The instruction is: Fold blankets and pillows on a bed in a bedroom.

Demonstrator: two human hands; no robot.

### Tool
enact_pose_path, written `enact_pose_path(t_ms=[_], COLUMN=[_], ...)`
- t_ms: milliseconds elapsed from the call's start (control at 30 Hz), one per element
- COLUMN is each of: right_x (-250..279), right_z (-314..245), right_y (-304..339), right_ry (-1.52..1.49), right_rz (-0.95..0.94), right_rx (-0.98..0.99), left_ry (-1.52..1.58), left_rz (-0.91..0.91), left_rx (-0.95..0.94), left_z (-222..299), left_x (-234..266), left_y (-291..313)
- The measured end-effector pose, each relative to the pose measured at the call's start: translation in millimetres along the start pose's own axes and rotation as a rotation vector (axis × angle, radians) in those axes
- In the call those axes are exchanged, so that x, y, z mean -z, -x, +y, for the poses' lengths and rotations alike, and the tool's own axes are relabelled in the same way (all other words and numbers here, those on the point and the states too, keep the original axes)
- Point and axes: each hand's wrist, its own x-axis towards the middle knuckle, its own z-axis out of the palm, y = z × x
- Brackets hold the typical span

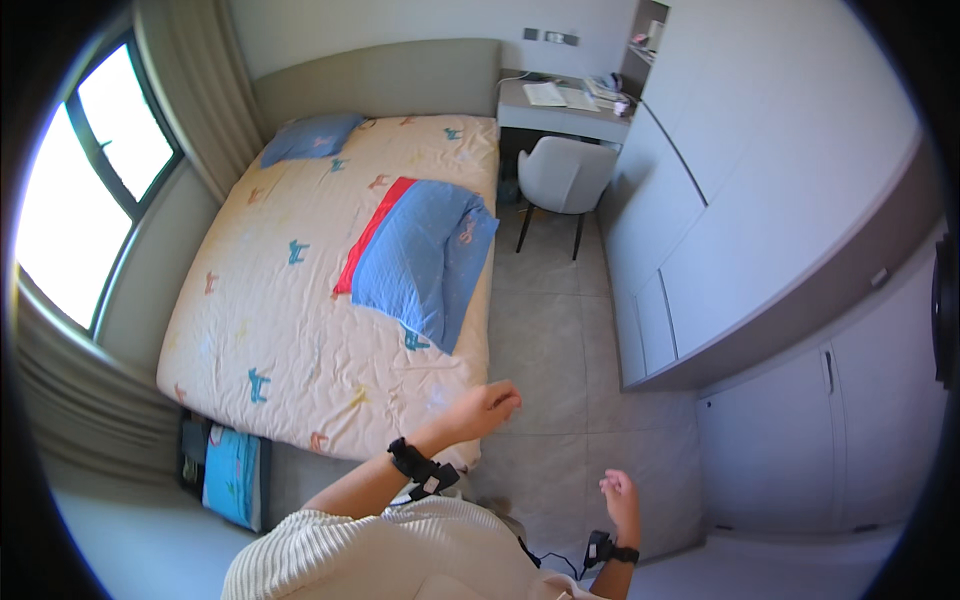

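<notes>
A bed (300, 290) fills the centre and left of the frame, covered by a cream sheet printed with small coloured animal shapes. A blue pillow (310, 137) lies at its upper left by the grey headboard (390, 75). A folded blue blanket (425, 258) with a red stripe along its left edge lies on the right half of the bed, its lower corner hanging over the side. A window (90, 180) with beige curtains (195, 90) takes the upper left. At the top centre stands a white bench (560, 115) with papers on it, and a pale chair (563, 175) is pushed up in front. White cupboards (780, 200) run down the right side. The floor (560, 380) is grey tile. At the lower left, beside the foot of the bed, a flat blue package (232, 475) stands on edge.

The left hand (485, 408) hovers over the bed's lower right corner, fingers loosely curled, holding nothing. The right hand (620, 497) is raised over the floor at lower centre, fingers partly bent, also holding nothing. Both wrists carry black bands.
</notes>
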Motion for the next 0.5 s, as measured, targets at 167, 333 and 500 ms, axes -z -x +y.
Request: enact_pose_path(t_ms=[167,333,500], right_x=[29,47,89], right_z=[-79,-107,-83], right_y=[-91,-159,-219], right_ry=[0.099,0.046,0.12], right_rz=[-0.086,-0.179,-0.076], right_rx=[0.082,0.101,0.022], left_ry=[0.078,0.196,0.165], left_rz=[0.157,0.273,0.18], left_rx=[-0.007,0.11,0.038], left_z=[-4,-19,5], left_x=[10,27,42], left_y=[-38,-105,-203])
